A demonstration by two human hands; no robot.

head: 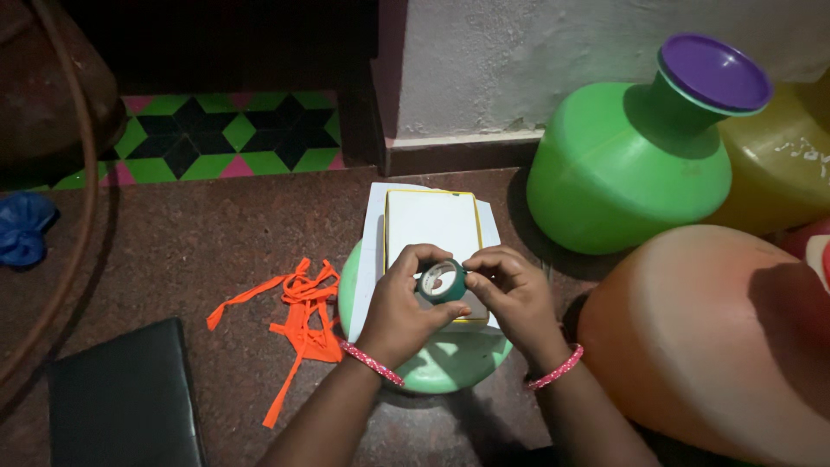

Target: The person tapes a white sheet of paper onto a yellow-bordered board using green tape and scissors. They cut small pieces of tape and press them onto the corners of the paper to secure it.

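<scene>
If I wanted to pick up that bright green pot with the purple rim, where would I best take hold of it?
Probably at the narrow neck, just under the flared purple rim, on the green pot. It lies tilted against the wall, mouth pointing up and to the right, so come from above on that side. The round belly looks too wide and smooth for one hand.

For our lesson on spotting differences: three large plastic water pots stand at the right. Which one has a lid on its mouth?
The green pot, nearest the wall, carries a purple lid. The yellow pot and orange pot show no lid.

head camera, steeply downward, close above hands (458, 298) over floor (173, 251)
</scene>
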